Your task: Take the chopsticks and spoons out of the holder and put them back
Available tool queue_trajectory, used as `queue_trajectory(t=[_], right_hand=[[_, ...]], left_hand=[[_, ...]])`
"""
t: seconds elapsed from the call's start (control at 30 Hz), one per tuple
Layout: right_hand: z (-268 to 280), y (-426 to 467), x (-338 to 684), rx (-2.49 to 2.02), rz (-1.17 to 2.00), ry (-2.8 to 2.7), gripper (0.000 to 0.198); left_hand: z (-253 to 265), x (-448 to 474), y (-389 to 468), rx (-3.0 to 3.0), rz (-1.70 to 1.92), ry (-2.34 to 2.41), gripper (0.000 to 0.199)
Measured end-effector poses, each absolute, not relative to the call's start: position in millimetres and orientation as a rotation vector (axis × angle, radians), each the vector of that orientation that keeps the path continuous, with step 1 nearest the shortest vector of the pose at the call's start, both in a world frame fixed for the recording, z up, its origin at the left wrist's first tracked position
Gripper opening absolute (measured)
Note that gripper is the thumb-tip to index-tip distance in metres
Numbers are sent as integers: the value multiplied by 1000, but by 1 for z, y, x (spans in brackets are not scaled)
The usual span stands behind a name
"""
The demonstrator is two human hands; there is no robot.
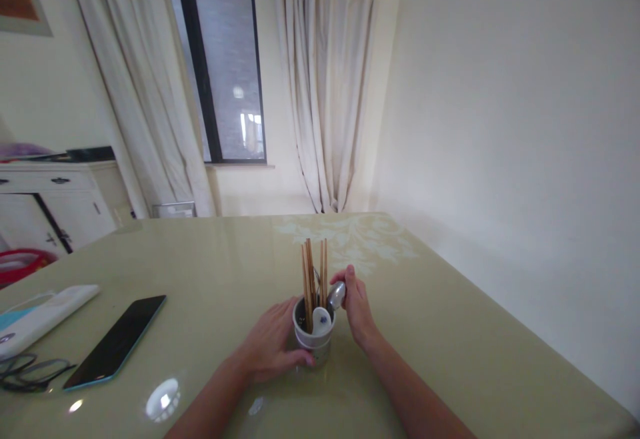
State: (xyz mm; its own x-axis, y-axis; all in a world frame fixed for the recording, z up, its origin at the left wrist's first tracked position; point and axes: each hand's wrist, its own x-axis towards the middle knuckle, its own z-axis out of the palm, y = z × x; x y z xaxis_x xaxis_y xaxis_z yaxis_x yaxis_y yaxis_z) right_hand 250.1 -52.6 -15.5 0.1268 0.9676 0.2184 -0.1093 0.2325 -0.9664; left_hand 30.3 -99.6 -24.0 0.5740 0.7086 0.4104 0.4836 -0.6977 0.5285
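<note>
A white utensil cup (pixel 313 343) stands upright on the glossy greenish table. My left hand (pixel 274 340) is wrapped around its left side, the thumb across the front. Several wooden chopsticks (pixel 308 285) rise out of the cup, and a white ceramic spoon (pixel 321 320) with a blue mark leans at its front rim. At the cup's right edge, my right hand (pixel 354 302) has its fingers closed at a metal spoon (pixel 337 295), whose shiny bowl faces up. The lower end of that spoon is hidden by the cup.
On the left of the table (pixel 215 265) lie a dark phone (pixel 117 342), a white elongated box (pixel 50 315) and black-framed glasses (pixel 35 371). A wall runs along the table's right edge. A white cabinet (pixel 65 202) and a red basin (pixel 25 262) stand beyond the left edge.
</note>
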Motion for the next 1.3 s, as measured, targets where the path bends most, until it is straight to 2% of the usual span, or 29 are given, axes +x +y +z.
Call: queue_trajectory(t=[0.27,0.43,0.63,0.83,0.97,1.3], right_hand=[[-12,-60,250,-848,1015,-1180,77],[-12,-64,250,-755,929,-1287,65],[-6,-74,252,-644,750,-1419,54],[0,-80,260,-556,566,-1647,57],[0,-81,261,-587,544,-1741,66],[1,-81,262,-597,555,-1801,65]], left_hand=[[-26,30,-102,2351,908,889,95],[-28,37,-103,1856,1086,908,92],[-26,46,-95,1556,1350,977,77],[-18,49,-105,1629,1458,851,59],[-14,48,-112,1755,1347,880,58],[-15,47,-114,1806,1335,885,54]])
